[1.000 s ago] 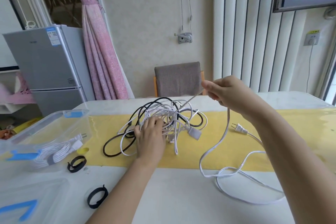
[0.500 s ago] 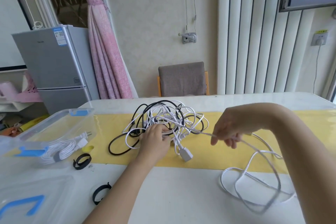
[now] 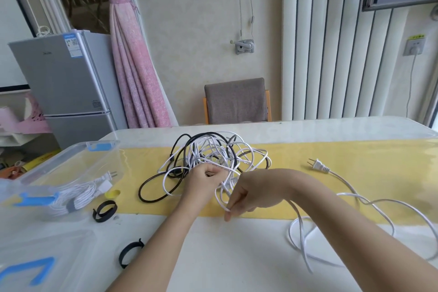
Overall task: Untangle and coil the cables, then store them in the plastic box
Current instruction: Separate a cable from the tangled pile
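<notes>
A tangle of white and black cables (image 3: 213, 154) lies on the yellow runner (image 3: 355, 156) in the middle of the table. My left hand (image 3: 203, 181) grips white strands at the tangle's near edge. My right hand (image 3: 246, 194) pinches a white cable loop just in front of the tangle. A freed length of white cable (image 3: 355, 216) trails to the right, its two-pin plug (image 3: 318, 166) lying on the runner. The clear plastic box (image 3: 78, 161) at the left holds one coiled white cable (image 3: 78, 197).
Two black strap loops (image 3: 104, 211) (image 3: 129, 253) lie on the white table near the box. The box's lid (image 3: 35, 265) with blue clips sits at the near left corner. A grey chair (image 3: 237, 102) stands behind the table, a small fridge (image 3: 68, 83) at the left.
My right hand has dropped from high above the tangle, drawn the white cable out to the right, then come back to the tangle's front edge. The freed cable now lies further right.
</notes>
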